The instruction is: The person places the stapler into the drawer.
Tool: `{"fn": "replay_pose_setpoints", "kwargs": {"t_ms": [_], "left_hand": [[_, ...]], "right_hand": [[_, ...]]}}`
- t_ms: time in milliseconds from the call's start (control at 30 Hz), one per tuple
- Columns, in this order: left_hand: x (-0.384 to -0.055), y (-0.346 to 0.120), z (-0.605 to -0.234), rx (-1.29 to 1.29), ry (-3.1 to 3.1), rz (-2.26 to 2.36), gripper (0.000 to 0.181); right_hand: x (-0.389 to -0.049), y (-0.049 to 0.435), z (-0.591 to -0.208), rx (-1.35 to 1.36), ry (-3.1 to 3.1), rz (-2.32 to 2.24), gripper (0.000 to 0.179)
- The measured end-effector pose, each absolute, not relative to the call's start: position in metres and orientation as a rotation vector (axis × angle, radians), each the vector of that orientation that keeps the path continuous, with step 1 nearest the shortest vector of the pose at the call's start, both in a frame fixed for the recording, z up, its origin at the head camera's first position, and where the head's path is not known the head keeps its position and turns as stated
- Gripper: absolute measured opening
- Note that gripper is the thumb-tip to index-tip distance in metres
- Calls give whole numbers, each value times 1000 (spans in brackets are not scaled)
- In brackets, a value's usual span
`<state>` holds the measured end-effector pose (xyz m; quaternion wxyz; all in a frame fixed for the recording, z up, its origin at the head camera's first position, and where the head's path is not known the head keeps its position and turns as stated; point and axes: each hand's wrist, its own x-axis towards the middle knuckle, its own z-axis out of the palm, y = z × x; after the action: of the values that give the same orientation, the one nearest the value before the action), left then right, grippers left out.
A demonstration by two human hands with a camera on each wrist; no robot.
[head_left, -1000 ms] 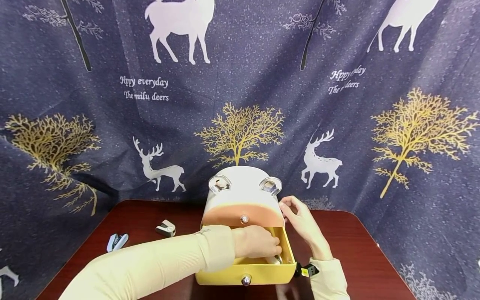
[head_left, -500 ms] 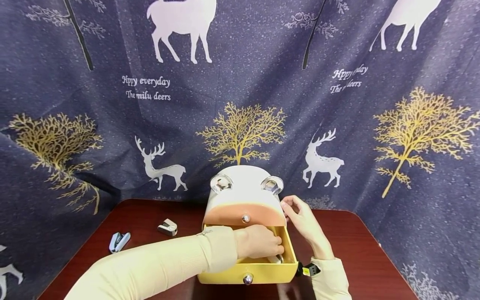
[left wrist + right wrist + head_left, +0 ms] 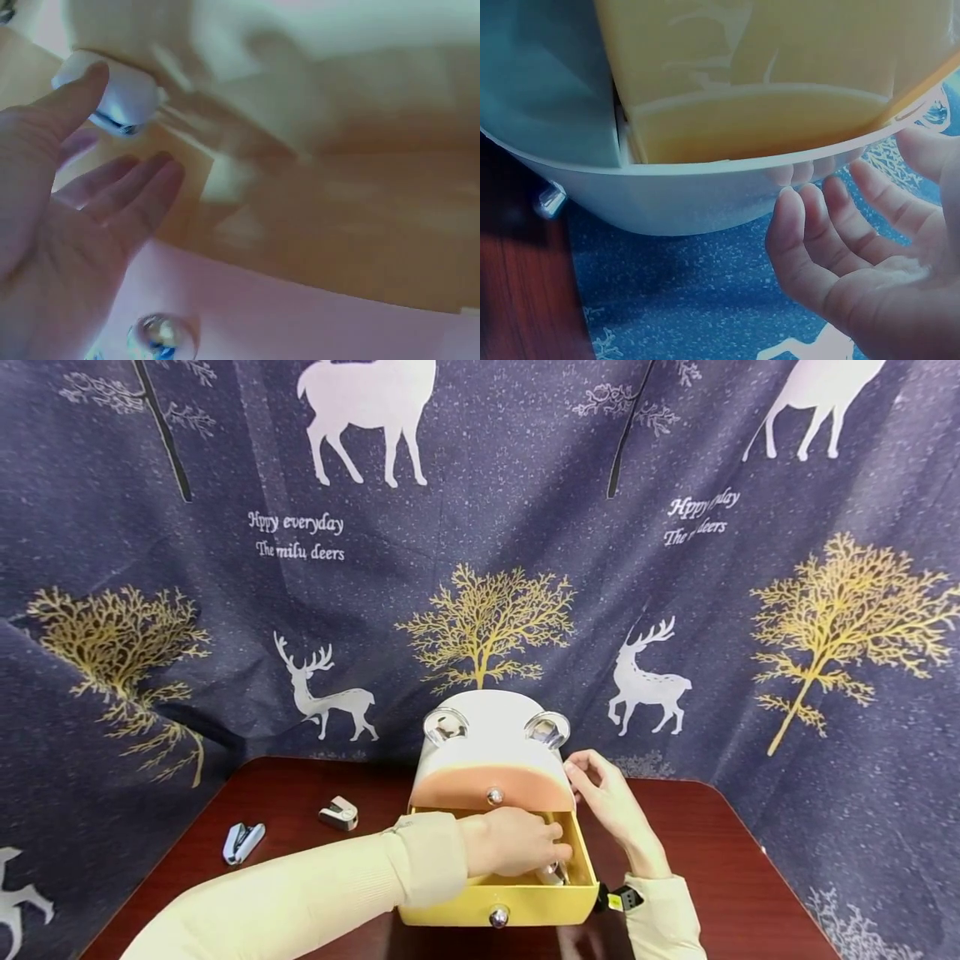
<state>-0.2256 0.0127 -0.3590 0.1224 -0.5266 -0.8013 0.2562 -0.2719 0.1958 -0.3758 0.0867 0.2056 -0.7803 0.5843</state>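
A small white storage box [image 3: 487, 727] with round silver eyes has its yellow drawer [image 3: 525, 906] pulled out. My left hand [image 3: 517, 843] reaches into the drawer, fingers extended and loose. A small white stapler [image 3: 131, 94] lies in the drawer's right front corner; in the left wrist view the thumb overlaps it while the other fingers are spread apart from it. Beside the box's right wall is my right hand [image 3: 611, 806]. Its fingers [image 3: 787, 217] are loosely bent, fingertips right at the white wall in the right wrist view.
On the dark red table [image 3: 712, 860], a grey-white stapler [image 3: 339, 813] and a light blue stapler [image 3: 243, 843] lie to the left. An orange upper drawer [image 3: 491, 787] is closed above the yellow one. A patterned blue cloth [image 3: 480, 527] hangs behind.
My left fingers have loosened and lifted off the white stapler, so more of it shows in the drawer. The right hand stays beside the box.
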Motion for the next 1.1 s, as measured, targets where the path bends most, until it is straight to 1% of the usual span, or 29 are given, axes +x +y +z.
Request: {"fn": "replay_pose_setpoints", "kwargs": {"t_ms": [133,233,367,533,700,933,1100], "left_hand": [[-221,8,-351,-1529,-2439,655,30],[-217,3,-343,-1511,-2495,615,37],[-212,-5,-332,-1474,-2566,553,41],[-205,-19,-320,-1504,-2631,361,42],[-202,-39,-315,-1496,-2631,120,38],[-197,-72,-314,-1409,-2471,-133,36],[-194,-101,-317,-1256,-2473,-410,36]], "right_hand": [[-271,197,-376,638,-2301,1779,22],[-271,196,-376,618,-2303,1796,22],[-270,195,-375,595,-2320,1778,19],[-272,195,-376,593,-2331,1749,20],[-271,196,-377,584,-2331,1747,19],[-270,196,-376,570,-2346,1729,20],[-270,197,-375,579,-2344,1722,18]]}}
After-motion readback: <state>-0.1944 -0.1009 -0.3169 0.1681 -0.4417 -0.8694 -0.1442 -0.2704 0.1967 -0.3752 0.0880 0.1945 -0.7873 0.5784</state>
